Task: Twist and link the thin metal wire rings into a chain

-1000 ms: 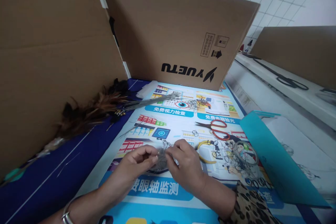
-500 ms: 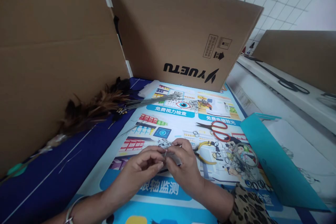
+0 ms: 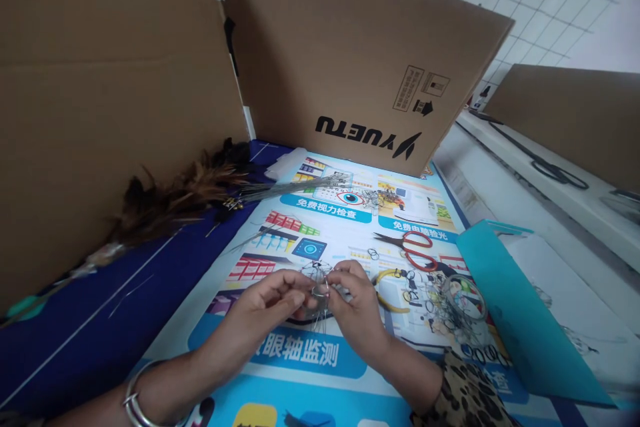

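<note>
My left hand (image 3: pixel 270 300) and my right hand (image 3: pixel 353 303) meet over a printed poster (image 3: pixel 320 360) on the table. Both pinch a small wire piece (image 3: pixel 319 288) with thin wires and a little metal ring between the fingertips. A silver bangle (image 3: pixel 134 400) is on my left wrist; a leopard-print sleeve (image 3: pixel 465 393) covers my right forearm. Just right of my right hand lie yellow-handled pliers (image 3: pixel 387 287).
Red-handled scissors (image 3: pixel 415 248) lie beyond the pliers. A pile of metal rings and wire (image 3: pixel 450 307) sits at right beside a teal folder (image 3: pixel 515 320). Brown feathers (image 3: pixel 180 197) and a bundle of wires (image 3: pixel 295 188) lie at left. Cardboard panels (image 3: pixel 350 53) stand behind.
Both hands have shifted slightly up the poster while working the wire piece; the fingertips have drawn closer together around the small ring. The view has tilted a little.
</note>
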Demonstrator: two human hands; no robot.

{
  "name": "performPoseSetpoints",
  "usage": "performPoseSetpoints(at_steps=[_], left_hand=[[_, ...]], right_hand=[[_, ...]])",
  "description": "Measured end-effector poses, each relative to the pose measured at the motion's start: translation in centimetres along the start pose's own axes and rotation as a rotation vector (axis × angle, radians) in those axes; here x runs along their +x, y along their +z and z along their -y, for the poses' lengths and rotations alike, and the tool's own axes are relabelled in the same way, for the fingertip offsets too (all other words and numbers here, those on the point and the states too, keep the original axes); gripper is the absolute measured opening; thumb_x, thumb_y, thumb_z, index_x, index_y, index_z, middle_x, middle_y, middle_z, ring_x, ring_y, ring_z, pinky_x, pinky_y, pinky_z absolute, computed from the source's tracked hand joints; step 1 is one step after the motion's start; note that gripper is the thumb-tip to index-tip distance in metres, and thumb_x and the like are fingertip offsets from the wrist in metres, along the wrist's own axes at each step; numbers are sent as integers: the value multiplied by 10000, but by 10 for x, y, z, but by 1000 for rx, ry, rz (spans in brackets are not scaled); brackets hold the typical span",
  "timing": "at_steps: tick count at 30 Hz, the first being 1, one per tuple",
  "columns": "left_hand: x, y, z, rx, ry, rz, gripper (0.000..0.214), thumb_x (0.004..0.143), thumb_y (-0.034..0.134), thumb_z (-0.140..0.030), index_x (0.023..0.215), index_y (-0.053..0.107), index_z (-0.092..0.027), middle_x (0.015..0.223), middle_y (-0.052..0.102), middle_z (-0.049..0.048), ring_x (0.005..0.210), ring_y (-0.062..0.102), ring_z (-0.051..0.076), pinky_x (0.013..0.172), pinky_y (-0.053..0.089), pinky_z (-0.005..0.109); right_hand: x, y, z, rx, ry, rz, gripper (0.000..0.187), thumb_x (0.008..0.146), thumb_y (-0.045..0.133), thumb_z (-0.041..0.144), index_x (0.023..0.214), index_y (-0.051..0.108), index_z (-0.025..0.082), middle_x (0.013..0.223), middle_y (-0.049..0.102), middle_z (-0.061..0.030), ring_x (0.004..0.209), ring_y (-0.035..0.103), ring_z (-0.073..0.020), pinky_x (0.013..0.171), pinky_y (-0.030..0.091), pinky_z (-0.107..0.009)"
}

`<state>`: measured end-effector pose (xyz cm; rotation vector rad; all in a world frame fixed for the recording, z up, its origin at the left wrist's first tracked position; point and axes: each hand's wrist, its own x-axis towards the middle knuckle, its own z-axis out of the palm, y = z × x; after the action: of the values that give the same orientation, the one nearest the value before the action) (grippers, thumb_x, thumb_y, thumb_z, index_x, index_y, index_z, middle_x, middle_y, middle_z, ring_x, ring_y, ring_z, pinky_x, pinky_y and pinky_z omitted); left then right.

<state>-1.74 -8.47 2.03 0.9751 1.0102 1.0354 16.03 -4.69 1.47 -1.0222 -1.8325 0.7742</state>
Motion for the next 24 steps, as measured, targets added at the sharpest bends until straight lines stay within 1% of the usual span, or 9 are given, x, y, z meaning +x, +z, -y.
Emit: performPoseSetpoints(at_steps=[7,13,20,24], left_hand=[[2,1,1,-49,-15,-11,183,836,605,-327,936,584,-175,818,651,34,777,584,163,742,468,301],[0,1,0,-57,-36,-37,202,805,635,-333,912,583,-170,775,651,26,732,576,149,707,456,283],[1,3,-1,-64,-43,-19,214,771,664,-327,884,573,-169,733,625,5,678,548,128,660,434,258],[2,3,1,-71,-65,15,198,775,652,-318,855,548,-170,718,626,-4,639,525,114,615,408,237]], right_hand=[[0,1,-1,23,23,39,95,823,563,178,826,656,195,884,553,-57,916,547,-198,780,470,-315],[0,1,-1,31,26,52,98,821,554,165,837,647,195,906,550,-58,914,544,-194,781,471,-314],[-3,1,1,-29,-32,59,127,821,536,137,871,639,193,937,541,-67,937,534,-199,787,469,-325],[-3,1,1,-68,-60,56,137,815,541,117,882,637,188,943,539,-70,934,534,-197,782,466,-318]])
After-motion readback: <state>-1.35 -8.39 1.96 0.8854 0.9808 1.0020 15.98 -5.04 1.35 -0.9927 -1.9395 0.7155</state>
